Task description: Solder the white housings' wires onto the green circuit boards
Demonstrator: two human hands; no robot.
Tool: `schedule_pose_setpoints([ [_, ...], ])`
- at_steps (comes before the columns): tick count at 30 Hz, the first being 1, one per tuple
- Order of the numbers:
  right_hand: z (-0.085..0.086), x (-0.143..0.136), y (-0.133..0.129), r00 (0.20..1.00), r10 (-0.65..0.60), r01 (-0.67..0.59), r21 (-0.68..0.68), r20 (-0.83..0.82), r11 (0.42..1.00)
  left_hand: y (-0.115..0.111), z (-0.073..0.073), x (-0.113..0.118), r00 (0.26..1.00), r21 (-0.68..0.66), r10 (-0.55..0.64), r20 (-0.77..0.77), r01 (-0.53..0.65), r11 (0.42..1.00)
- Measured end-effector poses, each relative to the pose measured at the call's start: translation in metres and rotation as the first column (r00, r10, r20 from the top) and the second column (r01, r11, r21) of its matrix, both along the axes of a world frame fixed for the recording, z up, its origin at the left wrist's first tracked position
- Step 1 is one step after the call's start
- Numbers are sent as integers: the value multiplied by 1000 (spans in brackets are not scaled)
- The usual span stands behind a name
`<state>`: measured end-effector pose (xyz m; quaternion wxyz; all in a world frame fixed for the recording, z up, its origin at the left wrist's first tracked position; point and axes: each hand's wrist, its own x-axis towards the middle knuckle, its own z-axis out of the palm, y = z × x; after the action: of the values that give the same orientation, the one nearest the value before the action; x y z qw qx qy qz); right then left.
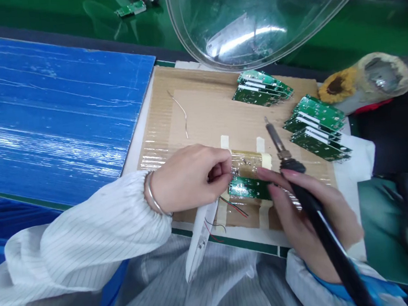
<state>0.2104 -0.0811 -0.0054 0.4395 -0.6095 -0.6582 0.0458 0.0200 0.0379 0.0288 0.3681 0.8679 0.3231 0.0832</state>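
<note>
My right hand [321,209] is wrapped round a soldering iron [318,219], its metal tip pointing up and away over the cardboard. The thumb and forefinger of that hand reach to the right end of a green circuit board [248,187]. At the board's left end my left hand [188,178] is closed in a pinch; what sits between its fingertips is hidden. Just beyond the board is a strip of amber tape [244,161], with pale masking tape [261,144] around it. A white elongated plastic part [201,242] lies below my left hand, near thin red and black wires [234,207].
Two fanned stacks of green boards, a far stack [261,88] and a right stack [317,127], lie on the cardboard [203,109]. A bent solder wire [185,114] lies at left. Around stand a blue panel [52,114], a clear visor-like sheet [250,33] and an iron holder with yellow sponge [338,86].
</note>
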Motion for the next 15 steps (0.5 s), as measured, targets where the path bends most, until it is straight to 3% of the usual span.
schedule_pose_setpoints([
  [3,-4,2,3,975,130,-131,-7,183,991,-8,17,-14,996,142,-55,68,44,989],
  [6,-8,3,4,968,195,-189,-54,155,980,-17,30,-27,982,160,-156,102,139,977],
  [8,-8,2,4,973,173,-169,-37,156,985,-22,30,-26,972,216,-228,58,210,953],
  [12,-7,0,3,974,112,-109,-28,197,994,-33,17,-10,929,452,-368,-42,347,822],
  [15,-9,0,3,972,136,-129,-50,191,990,-49,16,-6,891,543,-428,-152,437,717],
])
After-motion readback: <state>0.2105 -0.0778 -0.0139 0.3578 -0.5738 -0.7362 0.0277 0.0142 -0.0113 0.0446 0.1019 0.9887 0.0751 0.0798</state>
